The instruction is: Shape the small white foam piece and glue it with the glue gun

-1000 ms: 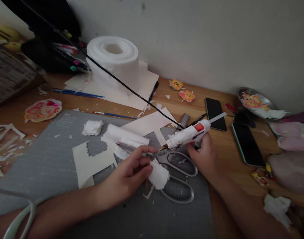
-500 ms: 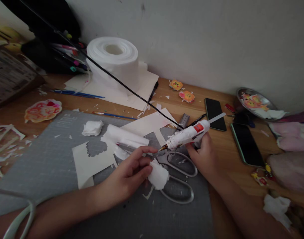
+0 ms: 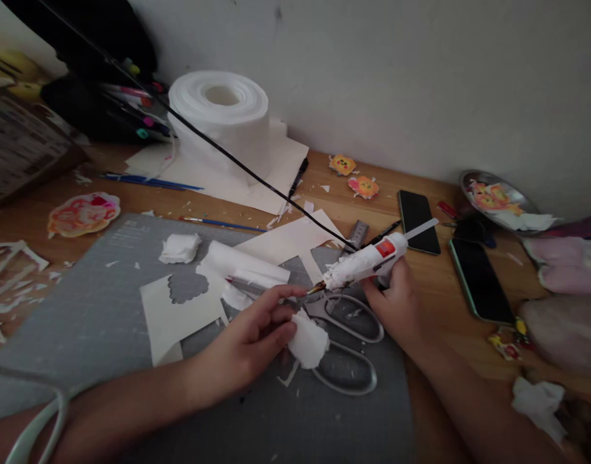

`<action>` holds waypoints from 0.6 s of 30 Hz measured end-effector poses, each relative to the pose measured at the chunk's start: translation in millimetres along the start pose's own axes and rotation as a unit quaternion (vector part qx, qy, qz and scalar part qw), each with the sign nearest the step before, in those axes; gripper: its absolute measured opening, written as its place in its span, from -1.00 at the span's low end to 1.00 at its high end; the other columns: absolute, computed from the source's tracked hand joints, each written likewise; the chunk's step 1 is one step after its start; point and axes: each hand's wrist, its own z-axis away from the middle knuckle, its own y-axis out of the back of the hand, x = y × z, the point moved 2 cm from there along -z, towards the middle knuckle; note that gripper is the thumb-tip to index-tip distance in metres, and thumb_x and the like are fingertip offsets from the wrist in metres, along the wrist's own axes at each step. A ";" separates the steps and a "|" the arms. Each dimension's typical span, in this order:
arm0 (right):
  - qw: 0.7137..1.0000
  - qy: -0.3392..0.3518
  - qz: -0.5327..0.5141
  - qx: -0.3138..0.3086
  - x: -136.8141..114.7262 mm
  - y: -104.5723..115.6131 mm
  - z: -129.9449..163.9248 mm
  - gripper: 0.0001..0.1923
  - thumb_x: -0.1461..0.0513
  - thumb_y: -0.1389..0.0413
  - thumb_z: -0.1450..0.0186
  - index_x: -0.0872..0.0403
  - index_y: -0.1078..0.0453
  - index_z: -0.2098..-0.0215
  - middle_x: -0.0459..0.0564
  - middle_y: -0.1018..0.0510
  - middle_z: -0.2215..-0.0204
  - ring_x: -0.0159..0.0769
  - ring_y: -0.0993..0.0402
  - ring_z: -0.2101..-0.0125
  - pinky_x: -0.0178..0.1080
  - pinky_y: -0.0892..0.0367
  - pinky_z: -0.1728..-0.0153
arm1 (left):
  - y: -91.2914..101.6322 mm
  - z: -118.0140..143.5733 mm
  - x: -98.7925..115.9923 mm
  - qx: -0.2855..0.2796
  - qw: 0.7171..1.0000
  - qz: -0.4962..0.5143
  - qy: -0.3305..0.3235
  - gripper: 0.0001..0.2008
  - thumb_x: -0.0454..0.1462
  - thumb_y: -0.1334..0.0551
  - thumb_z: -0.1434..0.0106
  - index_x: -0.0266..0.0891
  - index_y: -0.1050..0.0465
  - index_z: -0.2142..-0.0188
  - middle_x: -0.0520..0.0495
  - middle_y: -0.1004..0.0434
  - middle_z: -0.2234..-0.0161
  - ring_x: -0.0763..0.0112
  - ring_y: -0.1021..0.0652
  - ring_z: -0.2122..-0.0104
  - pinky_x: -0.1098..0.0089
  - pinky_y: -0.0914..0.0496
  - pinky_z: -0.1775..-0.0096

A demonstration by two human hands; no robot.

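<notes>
My right hand (image 3: 394, 303) grips a white hot glue gun (image 3: 363, 263), its nozzle pointing left and a glue stick (image 3: 421, 227) poking out of its back. Between the thumb and fingers of my left hand (image 3: 263, 328) is a small white padded paper piece (image 3: 309, 339). The left index finger reaches out close to the nozzle tip; whether they touch I cannot tell. Beneath both hands lie scissors (image 3: 354, 374) with grey handles, their blades mostly hidden. A cut card (image 3: 167, 322) with a scalloped hole rests left of my left hand, near a white roll of soft paper (image 3: 247, 264).
A grey cutting mat (image 3: 82, 309) covers the table's middle. The glue gun's black cord (image 3: 237, 164) crosses in front of a big white tissue roll (image 3: 220, 129). Two phones (image 3: 481, 280) (image 3: 417, 209) and a metal bowl (image 3: 498, 183) of painted cutouts sit at right.
Almost nothing differs. Both hands, the glue gun and the white paper piece keep nearly the same places.
</notes>
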 end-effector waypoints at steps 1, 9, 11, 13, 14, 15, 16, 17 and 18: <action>1.000 0.001 0.000 0.000 0.0 -0.1 0.1 -0.83 0.16 -0.05 -0.14 0.00 -0.19 0.31 -0.03 -0.41 0.42 -0.19 -0.40 0.37 -0.16 -0.34 0.40 | 0.1 0.1 0.1 -0.001 1.000 -0.001 0.001 -0.55 -0.14 -0.19 -0.17 -0.17 -0.21 -0.04 0.05 -0.36 0.47 0.51 -0.35 0.51 0.47 -0.27 0.46; 1.000 0.011 0.005 0.001 0.8 -1.1 1.1 -0.82 0.17 -0.04 -0.14 -0.01 -0.17 0.28 -0.04 -0.39 0.41 -0.18 -0.41 0.36 -0.15 -0.35 0.39 | 0.4 0.7 1.2 0.004 1.000 -0.004 0.002 -0.53 -0.14 -0.20 -0.15 -0.17 -0.23 -0.04 0.06 -0.36 0.48 0.50 -0.34 0.51 0.47 -0.25 0.46; 1.000 0.026 0.011 0.007 -0.9 -0.1 0.6 -0.83 0.19 -0.03 -0.16 -0.02 -0.16 0.28 -0.03 -0.39 0.41 -0.16 -0.41 0.36 -0.14 -0.35 0.39 | -0.5 0.6 2.3 0.005 1.000 0.006 0.002 -0.56 -0.15 -0.20 -0.15 -0.16 -0.23 -0.02 0.08 -0.36 0.48 0.51 -0.34 0.51 0.49 -0.25 0.47; 0.999 0.042 0.023 0.008 -3.7 1.1 -0.3 -0.84 0.21 -0.02 -0.18 -0.04 -0.13 0.27 -0.02 -0.39 0.40 -0.14 -0.42 0.36 -0.15 -0.36 0.41 | -1.4 0.7 4.2 0.010 1.000 0.015 -0.001 -0.61 -0.16 -0.19 -0.16 -0.14 -0.24 0.02 0.11 -0.35 0.50 0.52 -0.32 0.52 0.51 -0.24 0.47; 0.998 0.048 0.031 0.010 -5.1 1.9 -0.8 -0.84 0.21 -0.01 -0.19 -0.05 -0.12 0.26 -0.02 -0.38 0.41 -0.13 -0.42 0.37 -0.15 -0.36 0.43 | -1.9 1.0 5.2 0.011 1.000 0.018 -0.001 -0.63 -0.17 -0.18 -0.16 -0.13 -0.25 0.03 0.12 -0.34 0.51 0.53 -0.32 0.52 0.51 -0.24 0.47; 0.998 0.053 0.037 0.010 -6.5 2.6 -1.2 -0.83 0.21 -0.01 -0.20 -0.06 -0.11 0.26 -0.02 -0.38 0.41 -0.12 -0.43 0.37 -0.15 -0.36 0.44 | -2.2 1.3 5.9 0.015 1.000 0.020 -0.002 -0.65 -0.18 -0.18 -0.16 -0.12 -0.25 0.05 0.13 -0.34 0.51 0.53 -0.31 0.52 0.52 -0.23 0.47; 0.997 0.057 0.043 0.009 -7.7 3.2 -1.5 -0.83 0.22 0.00 -0.20 -0.07 -0.09 0.25 -0.01 -0.38 0.41 -0.11 -0.43 0.37 -0.15 -0.35 0.45 | -2.5 1.8 6.4 0.016 1.000 0.021 -0.003 -0.67 -0.19 -0.17 -0.17 -0.11 -0.25 0.06 0.14 -0.34 0.51 0.53 -0.31 0.51 0.53 -0.23 0.47; 0.997 0.061 0.047 0.008 -8.8 3.8 -1.6 -0.83 0.22 0.00 -0.21 -0.07 -0.09 0.24 -0.01 -0.38 0.41 -0.10 -0.44 0.37 -0.14 -0.36 0.46 | -2.8 2.4 6.4 0.017 1.000 0.022 -0.003 -0.68 -0.20 -0.17 -0.17 -0.11 -0.25 0.06 0.14 -0.34 0.51 0.54 -0.31 0.51 0.54 -0.23 0.47; 0.997 0.065 0.051 0.007 -9.6 4.4 -1.6 -0.82 0.23 0.00 -0.21 -0.07 -0.08 0.24 0.00 -0.38 0.41 -0.10 -0.44 0.37 -0.14 -0.36 0.46 | -2.9 3.0 6.0 0.018 1.000 0.021 -0.003 -0.69 -0.21 -0.16 -0.17 -0.11 -0.24 0.07 0.14 -0.34 0.50 0.54 -0.31 0.51 0.54 -0.23 0.47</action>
